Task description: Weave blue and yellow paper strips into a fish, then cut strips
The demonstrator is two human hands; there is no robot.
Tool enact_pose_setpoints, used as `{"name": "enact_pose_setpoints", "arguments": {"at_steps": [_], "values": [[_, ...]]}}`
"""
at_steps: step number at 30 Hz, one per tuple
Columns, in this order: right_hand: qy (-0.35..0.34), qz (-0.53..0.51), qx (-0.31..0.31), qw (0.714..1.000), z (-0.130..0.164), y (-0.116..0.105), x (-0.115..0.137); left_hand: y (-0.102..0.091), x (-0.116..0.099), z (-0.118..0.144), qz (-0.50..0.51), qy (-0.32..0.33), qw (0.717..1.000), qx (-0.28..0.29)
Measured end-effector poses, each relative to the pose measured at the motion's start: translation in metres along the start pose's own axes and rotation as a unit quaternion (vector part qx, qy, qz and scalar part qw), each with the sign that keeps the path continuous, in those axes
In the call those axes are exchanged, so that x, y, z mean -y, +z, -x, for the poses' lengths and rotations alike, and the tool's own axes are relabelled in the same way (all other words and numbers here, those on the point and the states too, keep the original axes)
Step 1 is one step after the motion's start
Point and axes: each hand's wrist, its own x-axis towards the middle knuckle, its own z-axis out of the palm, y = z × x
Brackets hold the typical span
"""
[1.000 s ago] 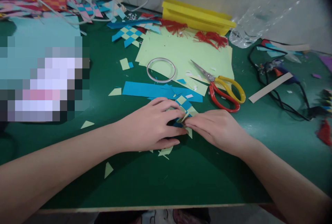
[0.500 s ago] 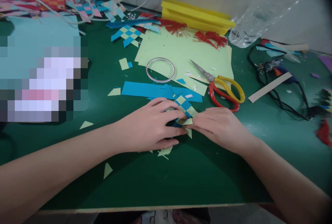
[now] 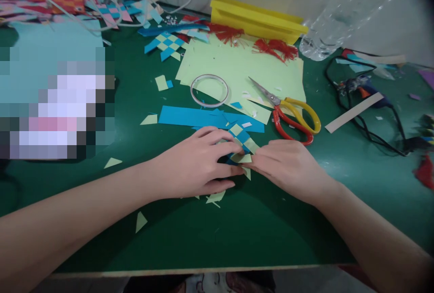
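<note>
Both hands meet over a small woven paper piece (image 3: 241, 141) of blue and pale green strips, lying flat on the green bench (image 3: 237, 229) near its front middle. Left hand (image 3: 196, 166) lies spread across the piece's near left part, fingers curled down and pressing it flat, thumb tucked under toward the front. Right hand (image 3: 288, 168) comes in from the right, its fingertips pinched on a pale green strip end (image 3: 244, 158) that sticks out of the weave.

By the look of it, the weaving is far along and a loose end is being folded or tucked; the next move likely calls for a firm hold from the left hand while the right works that end with small, precise finger motion.

To the left, a few paper scraps (image 3: 113, 163) dot open green surface, with room to slide. Behind the hands lie blue strips (image 3: 190, 116), a tape ring (image 3: 209, 90) and green sheets (image 3: 237, 64), close enough to be nudged. Further right, scissors (image 3: 288, 114) lie just beyond the right hand with blades pointing away. A black cable (image 3: 369, 134) crosses the far right. The bench's front edge (image 3: 203, 271) runs close below both forearms.
</note>
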Motion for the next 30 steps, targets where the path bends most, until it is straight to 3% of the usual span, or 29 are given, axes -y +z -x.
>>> {"name": "enact_pose_setpoints", "arguments": {"at_steps": [21,30], "values": [[0.001,0.002,0.008,1.0,0.0017,0.0065,-0.0044,0.0009,0.0002,-0.0011,-0.02,0.01,1.0,0.002],[-0.02,0.01,-0.019,1.0,0.0023,0.0019,-0.0034,0.0012,0.0002,0.0005,-0.016,0.011,1.0,0.002]]}}
